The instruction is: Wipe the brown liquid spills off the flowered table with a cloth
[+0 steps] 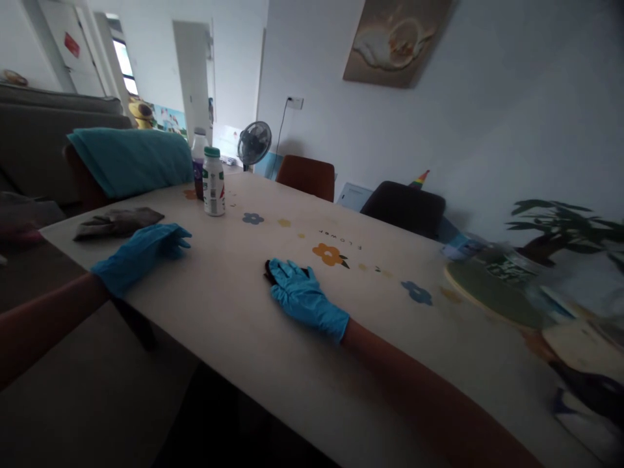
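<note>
From the head camera, the right hand [305, 296] lies palm down on the table [234, 305] in a blue glove, its fingers slightly spread and pressed over a small dark thing [268, 268] — only an edge of it shows past the fingertips, too little to tell what it is. That dark thing sits on the tablecloth just short of the orange flower print [329, 253], on the near side of it.

The left hand [143, 250], also gloved in blue, rests at the table's left edge with its fingers loosely curled and close together; I cannot tell whether it grips anything. Just beyond it lies a dark crumpled cloth [117, 221], close to the fingertips but apart from them.

Farther from the flower print, toward the far left corner, a white bottle with a green cap [213, 182] stands upright, with a darker bottle [197, 162] right behind it. A teal towel [129, 159] hangs over a chair back — well left of the bottles. A round green board [487, 296] lies blurred, right of the flower print.
</note>
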The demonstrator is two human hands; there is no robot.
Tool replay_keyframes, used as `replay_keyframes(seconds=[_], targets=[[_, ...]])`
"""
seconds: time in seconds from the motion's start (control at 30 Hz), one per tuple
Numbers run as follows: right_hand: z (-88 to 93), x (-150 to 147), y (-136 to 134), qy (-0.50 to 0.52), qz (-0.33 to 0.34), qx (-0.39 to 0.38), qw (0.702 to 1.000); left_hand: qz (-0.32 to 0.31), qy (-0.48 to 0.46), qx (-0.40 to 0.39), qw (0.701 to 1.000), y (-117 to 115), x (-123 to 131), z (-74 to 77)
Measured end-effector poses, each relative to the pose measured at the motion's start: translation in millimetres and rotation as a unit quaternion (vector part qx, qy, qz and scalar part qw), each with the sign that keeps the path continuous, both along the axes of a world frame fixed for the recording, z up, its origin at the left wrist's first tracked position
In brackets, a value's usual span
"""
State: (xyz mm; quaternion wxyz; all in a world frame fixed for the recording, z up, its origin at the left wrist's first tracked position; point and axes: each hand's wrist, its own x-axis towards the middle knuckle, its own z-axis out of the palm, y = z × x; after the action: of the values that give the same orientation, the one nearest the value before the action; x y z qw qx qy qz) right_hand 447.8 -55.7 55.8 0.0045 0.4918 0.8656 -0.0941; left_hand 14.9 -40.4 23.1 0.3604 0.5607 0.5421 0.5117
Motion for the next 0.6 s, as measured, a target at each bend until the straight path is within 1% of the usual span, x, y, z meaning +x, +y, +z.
replay_keyframes(seconds=[0.07,0.13,0.2,0.23,0.3,0.33,0.4,0.5,0.6], targets=[[0.7,0,-14,0.001,0.023,-0.008,1.0,-0.002,0.004,0.004,1.0,-2,2,2.7],[-2.1,9,-24,0.009,0.031,0.0,0.999,0.0,0.009,0.007,1.0,-3,4,4.9],[-9.0,25,-28,0.013,0.02,0.021,1.0,0.007,0.008,0.009,1.0,-2,3,5.2],[-13.5,37,-27,0.011,0.0,0.035,0.999,0.01,0.005,0.008,1.0,-1,2,4.3],[-21.8,68,-21,0.0,-0.064,0.065,0.996,0.012,-0.007,0.004,1.0,2,-1,0.7],[-24.7,87,-16,-0.005,-0.1,0.078,0.992,0.01,-0.011,0.0,1.0,4,-3,-1.7],[-26.6,129,-4,-0.009,-0.15,0.096,0.984,0.006,-0.016,-0.008,1.0,8,-7,-6.4],[-20.5,194,9,-0.019,-0.215,0.123,0.969,0.005,-0.018,-0.011,1.0,10,-11,-10.2],[-12.4,248,11,-0.033,-0.248,0.149,0.957,0.005,-0.017,-0.006,1.0,9,-11,-9.0]])
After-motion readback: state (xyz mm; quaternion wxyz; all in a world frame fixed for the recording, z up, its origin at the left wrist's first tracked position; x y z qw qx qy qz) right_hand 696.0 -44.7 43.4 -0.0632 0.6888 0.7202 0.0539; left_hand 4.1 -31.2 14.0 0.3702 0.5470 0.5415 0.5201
